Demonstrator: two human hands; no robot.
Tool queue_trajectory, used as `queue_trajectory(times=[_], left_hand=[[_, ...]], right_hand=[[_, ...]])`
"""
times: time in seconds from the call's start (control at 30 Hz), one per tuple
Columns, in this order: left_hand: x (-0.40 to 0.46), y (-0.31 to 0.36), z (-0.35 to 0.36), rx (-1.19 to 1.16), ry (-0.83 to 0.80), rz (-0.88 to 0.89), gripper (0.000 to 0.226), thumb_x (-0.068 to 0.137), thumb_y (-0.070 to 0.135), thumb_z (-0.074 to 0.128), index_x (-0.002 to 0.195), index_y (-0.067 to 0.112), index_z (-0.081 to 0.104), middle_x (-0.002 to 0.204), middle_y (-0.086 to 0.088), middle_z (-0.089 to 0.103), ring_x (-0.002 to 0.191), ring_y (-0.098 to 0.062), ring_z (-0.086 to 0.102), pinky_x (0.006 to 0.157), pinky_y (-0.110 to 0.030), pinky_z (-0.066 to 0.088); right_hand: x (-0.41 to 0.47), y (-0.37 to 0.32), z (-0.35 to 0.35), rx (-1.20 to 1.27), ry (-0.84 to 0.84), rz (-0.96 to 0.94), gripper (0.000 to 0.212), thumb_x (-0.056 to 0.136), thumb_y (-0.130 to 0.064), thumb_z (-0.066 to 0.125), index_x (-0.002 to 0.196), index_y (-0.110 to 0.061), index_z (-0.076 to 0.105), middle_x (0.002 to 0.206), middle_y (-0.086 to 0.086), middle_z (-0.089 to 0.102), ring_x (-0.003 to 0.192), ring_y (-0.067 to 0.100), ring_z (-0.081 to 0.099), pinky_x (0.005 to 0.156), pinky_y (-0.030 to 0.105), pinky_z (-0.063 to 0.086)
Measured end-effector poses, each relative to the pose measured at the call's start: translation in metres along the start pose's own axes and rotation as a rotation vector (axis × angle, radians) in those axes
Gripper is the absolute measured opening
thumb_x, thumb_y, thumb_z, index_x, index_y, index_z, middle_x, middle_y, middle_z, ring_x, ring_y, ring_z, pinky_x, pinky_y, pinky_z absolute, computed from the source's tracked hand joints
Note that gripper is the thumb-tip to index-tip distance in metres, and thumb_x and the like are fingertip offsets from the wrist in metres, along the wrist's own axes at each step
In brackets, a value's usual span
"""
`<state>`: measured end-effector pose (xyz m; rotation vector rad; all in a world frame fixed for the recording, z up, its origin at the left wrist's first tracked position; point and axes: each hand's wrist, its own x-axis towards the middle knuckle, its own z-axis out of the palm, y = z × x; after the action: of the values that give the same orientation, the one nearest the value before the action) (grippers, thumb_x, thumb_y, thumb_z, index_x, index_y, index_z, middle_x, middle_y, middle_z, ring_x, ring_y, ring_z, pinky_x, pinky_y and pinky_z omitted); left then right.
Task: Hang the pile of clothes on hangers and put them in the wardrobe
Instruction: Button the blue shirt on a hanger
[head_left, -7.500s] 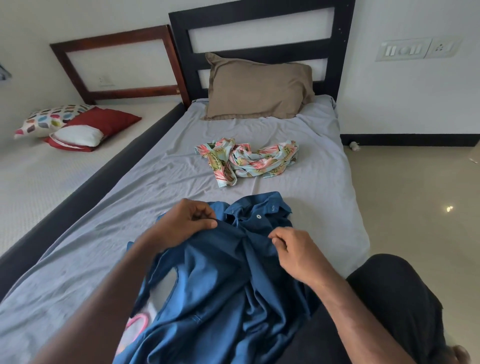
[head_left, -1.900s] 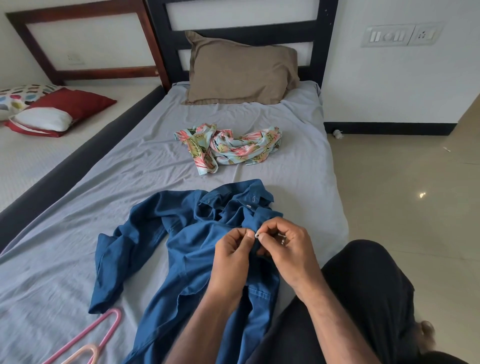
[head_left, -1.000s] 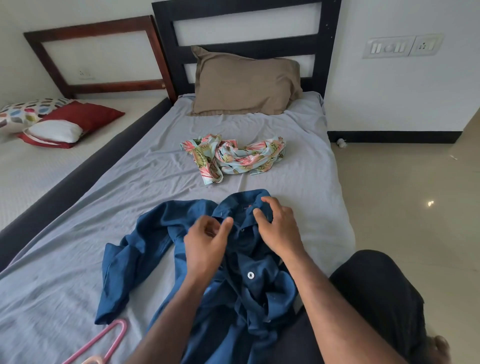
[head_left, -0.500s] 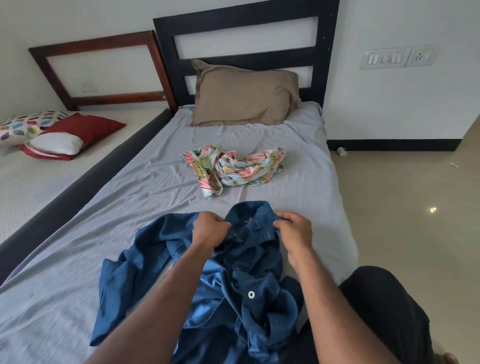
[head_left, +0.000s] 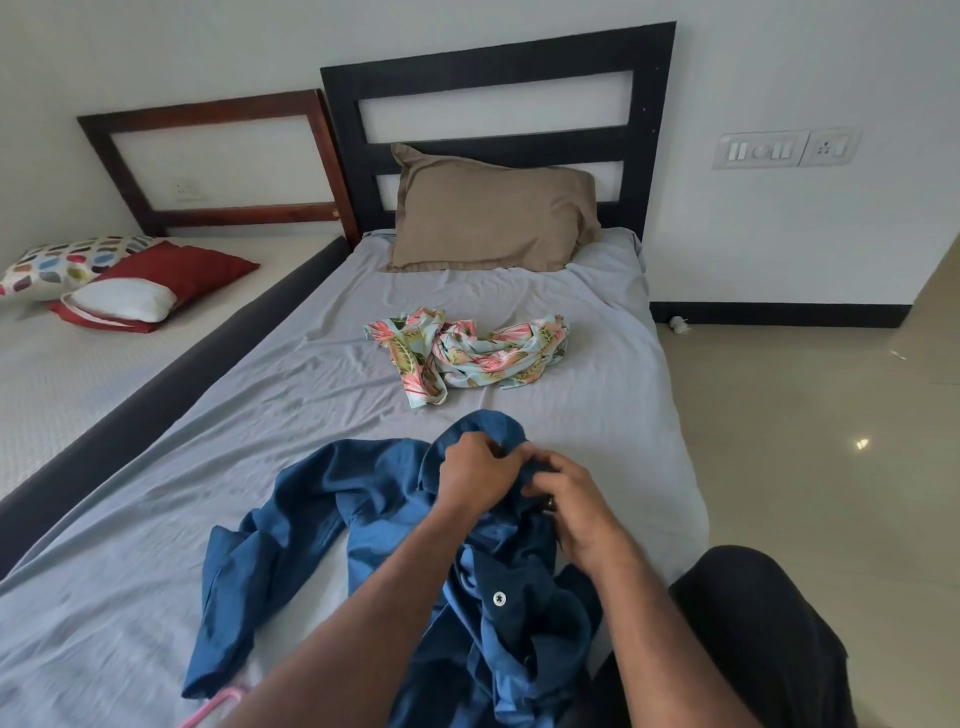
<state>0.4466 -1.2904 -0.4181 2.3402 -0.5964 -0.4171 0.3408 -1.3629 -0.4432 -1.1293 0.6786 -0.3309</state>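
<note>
Pinching the blue shirt (head_left: 395, 519) collar, left hand (head_left: 475, 473) and right hand (head_left: 571, 499) may misalign fabric; hanger (head_left: 215, 702) at 7 o'clock.

matt cloth shirt (head_left: 374, 499), glossy floor (head_left: 810, 467)

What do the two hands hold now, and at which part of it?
Both the left hand and the right hand grip the blue shirt at its collar end.

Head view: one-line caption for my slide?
Both hands, left hand and right hand, grip the blue shirt's collar on the grey-sheeted bed.
</note>
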Motion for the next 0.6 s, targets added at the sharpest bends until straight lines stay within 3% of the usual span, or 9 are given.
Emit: queue_trajectory(times=[0.07, 0.17, 0.27, 0.33, 0.4, 0.47, 0.6], left_hand=[[0.004, -0.004, 0.004, 0.003, 0.013, 0.022, 0.035, 0.089, 0.039, 0.069, 0.075, 0.008, 0.062, 0.074, -0.002, 0.066, 0.072, -0.019, 0.062, 0.061, -0.030, 0.046], [0.008, 0.001, -0.005, -0.170, -0.001, 0.042, 0.028, 0.098, 0.017, 0.059, 0.072, 0.008, 0.052, 0.069, -0.004, 0.055, 0.064, -0.018, 0.051, 0.057, -0.029, 0.040], [0.006, 0.012, -0.042, -0.700, -0.225, -0.031, 0.021, 0.105, 0.010, 0.047, 0.092, 0.005, 0.063, 0.085, -0.015, 0.066, 0.073, -0.025, 0.062, 0.062, -0.033, 0.051], [0.004, 0.019, -0.076, -0.868, -0.462, -0.003, 0.024, 0.104, 0.010, 0.044, 0.092, 0.007, 0.065, 0.084, -0.013, 0.070, 0.071, -0.025, 0.066, 0.064, -0.033, 0.054], [0.003, 0.034, -0.113, -0.818, -0.683, 0.079, 0.024, 0.099, 0.013, 0.050, 0.083, 0.006, 0.066, 0.074, -0.011, 0.069, 0.065, -0.023, 0.066, 0.064, -0.032, 0.055], [0.008, 0.057, -0.146, -0.696, -0.836, 0.191, 0.019, 0.089, 0.019, 0.063, 0.075, 0.006, 0.068, 0.070, -0.010, 0.067, 0.060, -0.021, 0.065, 0.062, -0.029, 0.054], [0.013, 0.118, -0.209, -0.469, -0.992, 0.403, 0.031, 0.078, 0.034, 0.080, 0.078, 0.005, 0.070, 0.073, -0.009, 0.068, 0.063, -0.019, 0.065, 0.066, -0.029, 0.055]], right_hand=[[-0.002, 0.004, 0.000, -0.021, -0.066, -0.030, 0.041, 0.076, 0.008, 0.061, 0.112, -0.008, 0.072, 0.100, 0.021, 0.075, 0.081, 0.027, 0.071, 0.068, 0.030, 0.056], [-0.004, 0.003, 0.002, 0.070, -0.025, -0.064, 0.022, 0.088, -0.001, 0.065, 0.109, -0.008, 0.071, 0.091, 0.014, 0.073, 0.070, 0.023, 0.068, 0.064, 0.029, 0.055], [-0.002, -0.002, -0.001, 0.180, 0.176, -0.148, 0.015, 0.092, -0.026, 0.063, 0.103, -0.019, 0.069, 0.087, 0.003, 0.064, 0.072, 0.016, 0.060, 0.062, 0.031, 0.043], [0.000, -0.020, -0.006, 0.232, 0.195, -0.243, 0.020, 0.092, -0.021, 0.058, 0.108, -0.027, 0.069, 0.102, -0.002, 0.067, 0.089, 0.019, 0.062, 0.067, 0.034, 0.039], [0.002, -0.050, -0.006, 0.165, 0.073, -0.342, 0.037, 0.084, -0.014, 0.059, 0.114, -0.034, 0.067, 0.120, -0.010, 0.069, 0.113, 0.020, 0.063, 0.077, 0.038, 0.039], [0.003, -0.089, -0.001, 0.029, -0.167, -0.386, 0.054, 0.073, -0.015, 0.060, 0.122, -0.035, 0.064, 0.129, -0.012, 0.068, 0.125, 0.017, 0.059, 0.089, 0.041, 0.038], [-0.005, -0.168, 0.022, -0.154, -0.631, -0.339, 0.066, 0.073, -0.012, 0.077, 0.137, -0.019, 0.060, 0.127, 0.008, 0.066, 0.118, 0.023, 0.061, 0.100, 0.043, 0.042]])
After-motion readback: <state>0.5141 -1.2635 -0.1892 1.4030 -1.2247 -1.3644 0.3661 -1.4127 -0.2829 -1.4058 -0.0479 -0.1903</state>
